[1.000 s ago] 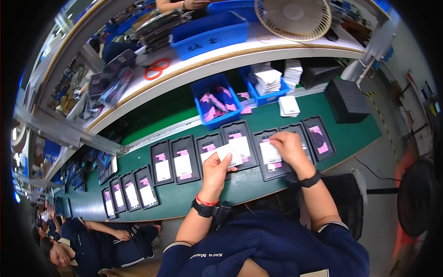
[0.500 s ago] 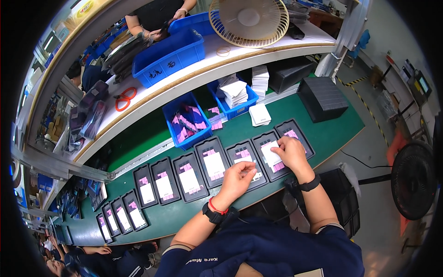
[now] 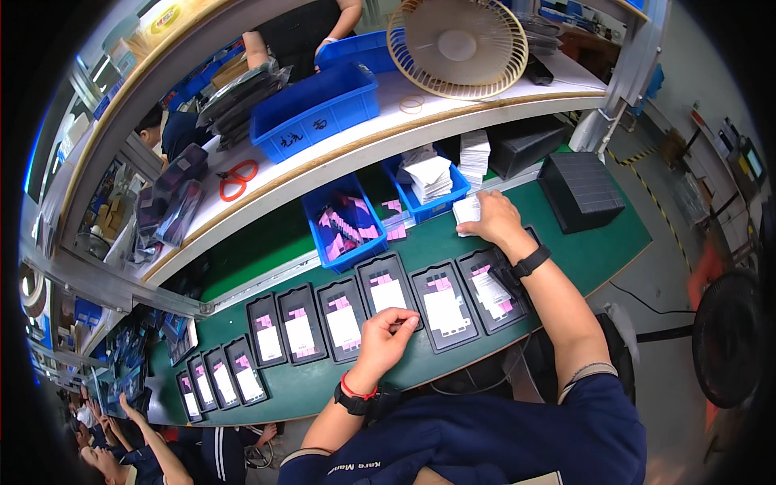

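Note:
A row of black trays [image 3: 443, 305], each holding a white card and pink pieces, runs along the green belt [image 3: 598, 255]. My left hand [image 3: 386, 339] hovers at the near edge of one tray [image 3: 386, 293], its fingers curled together in a pinch with nothing visible in them. My right hand [image 3: 495, 220] stretches out to the far side of the belt. Its fingers grip a small stack of white cards [image 3: 466, 212] lying beside the trays. Both wrists wear bands.
Behind the trays stand a blue bin of pink pieces [image 3: 346, 230] and a blue bin of white cards [image 3: 428, 179]. A black box [image 3: 580, 190] sits at the right. The shelf above carries a large blue bin [image 3: 315, 109], red scissors [image 3: 237, 178] and a fan [image 3: 457, 44]. Other people work opposite and at lower left.
My right hand left the tray and reached out to the white card stack at the far right. My left hand drew back toward me, off the tray. The view shifted.

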